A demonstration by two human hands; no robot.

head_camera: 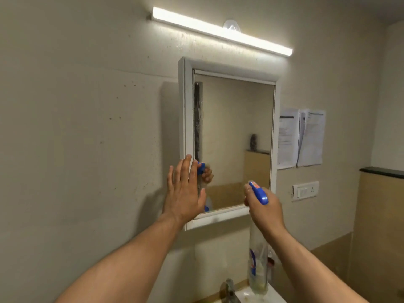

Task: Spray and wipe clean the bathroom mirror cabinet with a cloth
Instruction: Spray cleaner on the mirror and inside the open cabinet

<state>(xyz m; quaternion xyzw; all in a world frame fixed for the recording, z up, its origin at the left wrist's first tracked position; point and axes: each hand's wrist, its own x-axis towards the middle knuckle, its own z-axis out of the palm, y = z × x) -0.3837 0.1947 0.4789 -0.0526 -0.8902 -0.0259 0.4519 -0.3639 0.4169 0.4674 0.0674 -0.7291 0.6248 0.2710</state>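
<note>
Up on the wall ahead, the mirror cabinet [236, 127] hangs under a lit tube light [220, 29], and both hands are raised to its lower edge. The right hand [265, 212] grips the spray bottle [258, 261] at the trigger head, fingers curled round the neck, nozzle aimed up-left at the glass, the bottle's long axis hanging straight down. The left hand [184, 195] is wide, fingers [185, 169] straight, flat over the frame's lower-left corner; touching or just off, hard to tell. The glass sits directly beyond the nozzle, so a spray looks imminent. No cloth in view.
</note>
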